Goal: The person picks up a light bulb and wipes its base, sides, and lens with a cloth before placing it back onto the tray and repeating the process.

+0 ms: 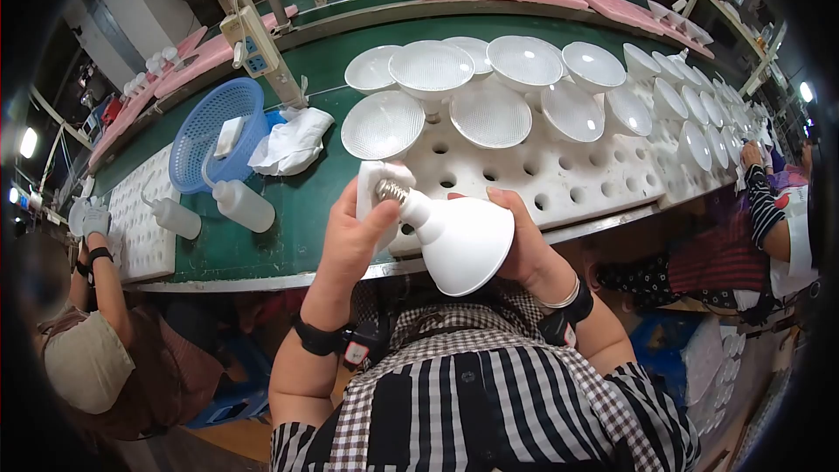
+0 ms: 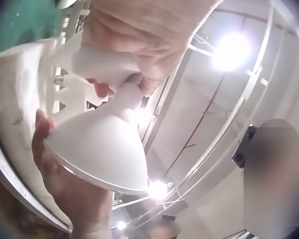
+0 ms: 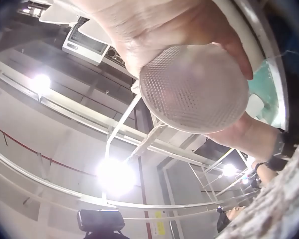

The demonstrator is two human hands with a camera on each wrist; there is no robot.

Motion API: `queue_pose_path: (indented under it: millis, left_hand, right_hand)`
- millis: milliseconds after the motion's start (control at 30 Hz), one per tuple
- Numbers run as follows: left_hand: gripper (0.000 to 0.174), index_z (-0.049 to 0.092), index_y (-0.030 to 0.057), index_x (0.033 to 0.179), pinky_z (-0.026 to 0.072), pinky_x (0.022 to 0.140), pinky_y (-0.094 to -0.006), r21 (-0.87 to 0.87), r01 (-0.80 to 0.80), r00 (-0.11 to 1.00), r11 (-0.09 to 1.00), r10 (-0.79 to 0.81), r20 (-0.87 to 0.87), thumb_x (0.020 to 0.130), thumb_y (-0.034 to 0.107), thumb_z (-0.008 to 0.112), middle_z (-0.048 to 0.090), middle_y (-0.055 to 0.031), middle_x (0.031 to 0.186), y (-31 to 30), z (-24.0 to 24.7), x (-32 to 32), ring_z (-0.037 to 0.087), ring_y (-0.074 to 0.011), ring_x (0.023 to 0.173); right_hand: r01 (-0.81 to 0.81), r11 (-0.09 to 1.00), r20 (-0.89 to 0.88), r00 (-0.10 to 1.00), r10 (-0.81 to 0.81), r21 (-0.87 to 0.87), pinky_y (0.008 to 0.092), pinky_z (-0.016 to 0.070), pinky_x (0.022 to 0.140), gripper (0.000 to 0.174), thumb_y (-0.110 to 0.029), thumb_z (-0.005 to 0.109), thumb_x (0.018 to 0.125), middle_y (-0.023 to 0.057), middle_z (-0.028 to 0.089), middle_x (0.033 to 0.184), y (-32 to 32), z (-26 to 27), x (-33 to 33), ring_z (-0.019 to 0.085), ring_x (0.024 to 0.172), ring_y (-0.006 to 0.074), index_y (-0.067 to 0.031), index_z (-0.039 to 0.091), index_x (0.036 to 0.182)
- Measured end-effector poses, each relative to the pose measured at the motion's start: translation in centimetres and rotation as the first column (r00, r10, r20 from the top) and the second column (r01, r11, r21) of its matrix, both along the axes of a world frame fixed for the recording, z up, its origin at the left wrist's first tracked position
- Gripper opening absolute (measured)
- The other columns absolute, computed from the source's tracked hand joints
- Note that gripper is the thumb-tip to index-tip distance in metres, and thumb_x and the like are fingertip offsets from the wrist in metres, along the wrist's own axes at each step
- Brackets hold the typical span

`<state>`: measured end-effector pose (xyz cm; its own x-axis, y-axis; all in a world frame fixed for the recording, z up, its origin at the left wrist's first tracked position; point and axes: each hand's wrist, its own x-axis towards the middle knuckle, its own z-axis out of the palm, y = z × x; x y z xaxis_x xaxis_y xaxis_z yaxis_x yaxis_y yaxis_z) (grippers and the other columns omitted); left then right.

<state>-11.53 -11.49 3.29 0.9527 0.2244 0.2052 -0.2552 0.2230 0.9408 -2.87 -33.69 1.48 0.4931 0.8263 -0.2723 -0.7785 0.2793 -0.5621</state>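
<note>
A white reflector bulb (image 1: 468, 245) is held tilted over the table's front edge, its silver screw base (image 1: 393, 191) up and to the left. My left hand (image 1: 348, 232) grips a folded white pad (image 1: 370, 177) against the base, thumb across the threads. In the left wrist view the pad (image 2: 102, 64) wraps the bulb's narrow end. My right hand (image 1: 535, 249) grips the wide end, thumb and fingers spread round its side. The right wrist view shows the bulb's dimpled lens face (image 3: 194, 89) beneath the right palm.
Several reflector bulbs (image 1: 489, 114) stand lens up in a white holed foam tray (image 1: 603, 179) ahead. To the left are a blue basket (image 1: 188, 157), white squeeze bottles (image 1: 245, 206) and a crumpled white cloth (image 1: 293, 142). Other people sit on both sides.
</note>
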Motion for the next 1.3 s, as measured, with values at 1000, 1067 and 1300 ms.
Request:
queue_pose_path:
  millis: [1000, 1067, 1300]
  left_hand:
    - [0.056, 0.052, 0.0027, 0.136, 0.0496, 0.084, -0.0312, -0.012, -0.093, 0.996, 0.996, 0.093, -0.012, 0.091, 0.031, 0.069, 0.062, -0.0066, 0.118, 1.3, 1.3, 0.2, 0.062, -0.0186, 0.098]
    - [0.069, 0.05, 0.0017, 0.138, 0.051, 0.081, -0.0282, -0.011, 0.127, 0.992, 0.992, -0.127, -0.025, 0.085, 0.036, 0.077, 0.063, -0.0071, 0.113, 0.7, 1.3, -0.1, 0.063, -0.0161, 0.094]
    - [0.037, 0.062, 0.0, 0.114, 0.0531, 0.07, -0.028, 0.087, -0.024, 0.991, 0.996, 0.035, -0.128, 0.089, 0.025, 0.073, 0.066, -0.0048, 0.099, 0.5, 2.3, 0.7, 0.063, -0.0123, 0.084]
  right_hand:
    - [0.032, 0.991, 0.122, 0.991, -0.048, 0.13, 0.0675, 0.047, 0.092, 0.079, -0.066, 0.046, 0.089, 0.019, 0.051, 0.136, 0.1, 0.4, -0.7, 0.057, 0.118, 0.0375, -0.0053, 0.041, 0.14]
    - [-0.008, 0.988, 0.032, 0.999, 0.003, 0.152, 0.0688, 0.046, 0.092, 0.079, -0.067, 0.045, 0.09, 0.0189, 0.051, 0.136, 0.6, 0.4, -0.7, 0.057, 0.118, 0.0379, -0.0063, 0.042, 0.141]
    - [-0.179, 0.983, 0.065, 0.981, 0.18, -0.027, 0.0516, 0.0494, 0.094, 0.08, -0.07, 0.033, 0.094, 0.0133, 0.054, 0.135, 0.5, 2.4, 0.0, 0.058, 0.118, 0.0298, -0.009, 0.042, 0.144]
